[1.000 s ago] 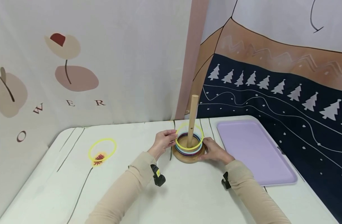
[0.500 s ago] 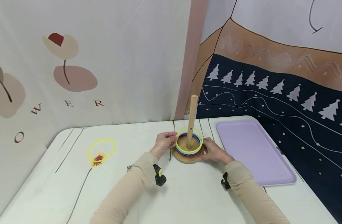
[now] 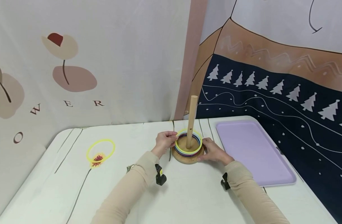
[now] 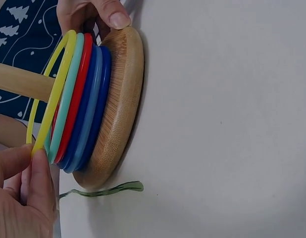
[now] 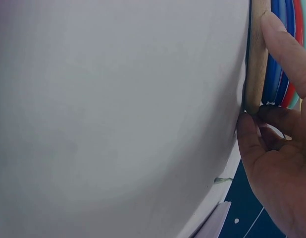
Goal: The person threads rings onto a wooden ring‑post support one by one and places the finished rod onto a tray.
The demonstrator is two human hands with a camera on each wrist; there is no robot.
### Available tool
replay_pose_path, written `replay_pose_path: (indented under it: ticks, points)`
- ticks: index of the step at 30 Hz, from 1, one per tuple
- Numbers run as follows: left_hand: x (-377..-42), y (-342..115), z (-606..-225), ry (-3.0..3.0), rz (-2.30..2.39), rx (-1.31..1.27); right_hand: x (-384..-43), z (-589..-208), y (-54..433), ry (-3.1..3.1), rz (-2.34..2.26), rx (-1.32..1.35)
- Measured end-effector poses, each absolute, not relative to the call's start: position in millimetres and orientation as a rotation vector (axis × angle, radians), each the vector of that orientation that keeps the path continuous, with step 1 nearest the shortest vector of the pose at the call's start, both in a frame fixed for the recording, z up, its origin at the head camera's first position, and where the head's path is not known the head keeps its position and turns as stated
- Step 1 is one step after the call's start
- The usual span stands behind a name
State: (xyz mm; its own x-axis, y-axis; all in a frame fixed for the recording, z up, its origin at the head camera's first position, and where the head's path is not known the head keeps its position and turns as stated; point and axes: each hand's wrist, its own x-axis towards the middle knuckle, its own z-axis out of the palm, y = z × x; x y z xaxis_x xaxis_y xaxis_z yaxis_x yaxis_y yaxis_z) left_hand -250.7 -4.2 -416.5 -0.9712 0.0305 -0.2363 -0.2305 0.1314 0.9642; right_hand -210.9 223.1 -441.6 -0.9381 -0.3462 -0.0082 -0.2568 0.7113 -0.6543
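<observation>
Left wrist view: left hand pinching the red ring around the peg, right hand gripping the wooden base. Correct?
Not quite: the ring's colour is wrong. The left hand is pinching the yellow ring around the peg, as the left wrist view shows. The right hand is indeed gripping the wooden base.

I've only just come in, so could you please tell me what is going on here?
A person's left hand pinches a yellow ring, the topmost of several coloured rings around a wooden peg. The right hand grips the edge of the peg's round base. A second yellow ring lies on the table to the left, and a lilac tray is to the right.
</observation>
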Motion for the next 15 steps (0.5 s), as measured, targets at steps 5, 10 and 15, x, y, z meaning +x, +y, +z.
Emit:
replay_pose_path:
  ticks: [5,10,15]
  points:
    - [-251.2,-3.3,-418.0,2.257,1.898,-0.199,-211.0,-442.2,222.8,2.774,-1.051,-0.473]
    - [-250.2,-3.2,-417.5,2.297,1.852,-0.195,-211.3,-442.5,222.2,2.771,-1.059,-0.472]
    - [-249.9,-2.7,-418.7,2.31,1.831,-0.187,-211.2,-442.0,222.0,2.76,-1.077,-0.46]
